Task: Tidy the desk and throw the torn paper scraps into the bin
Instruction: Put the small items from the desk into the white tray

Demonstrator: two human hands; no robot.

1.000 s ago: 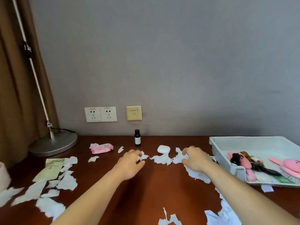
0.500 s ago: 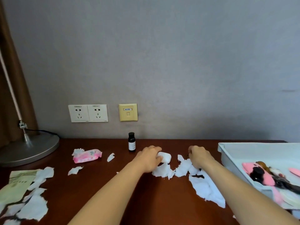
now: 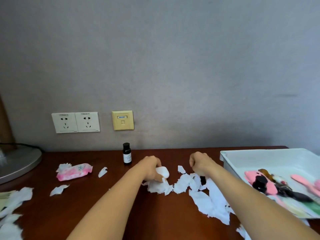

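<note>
right now your left hand (image 3: pixel 150 168) is curled around a small white case (image 3: pixel 162 172) near the middle of the desk (image 3: pixel 107 201), fingers wrapped over its top and left side so it is clearly held. your right hand (image 3: pixel 200 163) sits at about 3 o'clock from it, closed into a loose fist; whether it has a scrap pinched inside, you cannot tell. torn paper scraps (image 3: pixel 188 185) lie on the desk just below both hands, trailing toward 5 o'clock beside the white tray (image 3: pixel 259 155), which holds pink and dark items. more scraps (image 3: pixel 15 198) are piled at 8 o'clock near the desk's left edge. a small dark bottle (image 3: pixel 127 153) stands upright at 11 o'clock from your left hand, and a pink wipes pack (image 3: pixel 74 172) lies at 9 o'clock.
</note>
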